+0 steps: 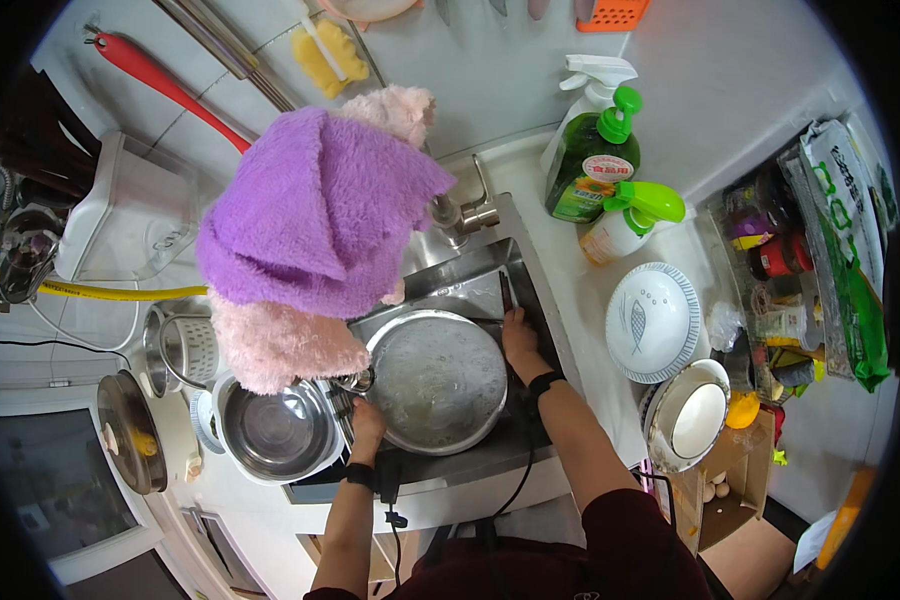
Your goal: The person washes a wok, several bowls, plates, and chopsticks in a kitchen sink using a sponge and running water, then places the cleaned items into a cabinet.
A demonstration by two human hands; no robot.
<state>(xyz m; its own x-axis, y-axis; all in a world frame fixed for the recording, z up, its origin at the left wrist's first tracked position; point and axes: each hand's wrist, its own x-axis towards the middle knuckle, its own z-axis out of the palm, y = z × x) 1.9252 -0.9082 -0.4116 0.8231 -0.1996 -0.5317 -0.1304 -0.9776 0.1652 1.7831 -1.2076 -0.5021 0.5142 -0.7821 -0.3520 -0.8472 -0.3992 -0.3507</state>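
A round metal basin (439,382) of cloudy, sudsy water sits in the stainless steel sink (529,274). My right hand (520,341) is at the basin's right side, its fingers around a dark, thin stick-like utensil (505,291) that points toward the sink's far wall. At the basin's left edge is my left hand (368,427), beside a metal rack (336,405) and some shiny metalware (358,381). What its fingers hold, if anything, cannot be made out. Purple (322,210) and pink fluffy cloths (285,349) hang in front of the faucet (469,214), hiding part of the sink.
Left of the sink stand a metal bowl inside a white one (277,431), a perforated steel basket (191,349) and a glass lid (131,431). To the right are a green pump bottle (592,161), spray bottles (630,225), a fish-patterned plate (649,322) and stacked bowls (697,420).
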